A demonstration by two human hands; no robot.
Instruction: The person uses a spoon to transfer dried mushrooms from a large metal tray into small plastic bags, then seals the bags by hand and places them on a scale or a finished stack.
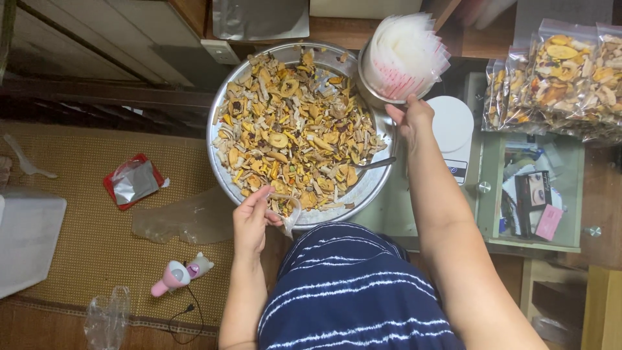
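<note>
My left hand (251,220) holds a small clear bag (287,209) at the near rim of the big round metal tray (370,185). My fingers are curled tight around the bag's top, and some of the mixed dried fruit chips (295,126) sit inside it. The tray is piled with those chips, yellow, orange and pale. A metal spoon (372,164) lies in the pile on the right side, with its handle pointing to the rim. My right hand (409,120) is up at the far right side of the tray, touching the bottom edge of a stack of clear empty bags (405,55) that stands in a round tin. I cannot tell if my fingers there have pinched a bag or only rest on it. Just to the right of that hand is a white round scale (453,126). Farther right, packed bags of chips (560,78) lie in a heap. On the woven mat to my left are a red and silver packet (133,181) and a little pink tool (176,275) with a cord.
</note>
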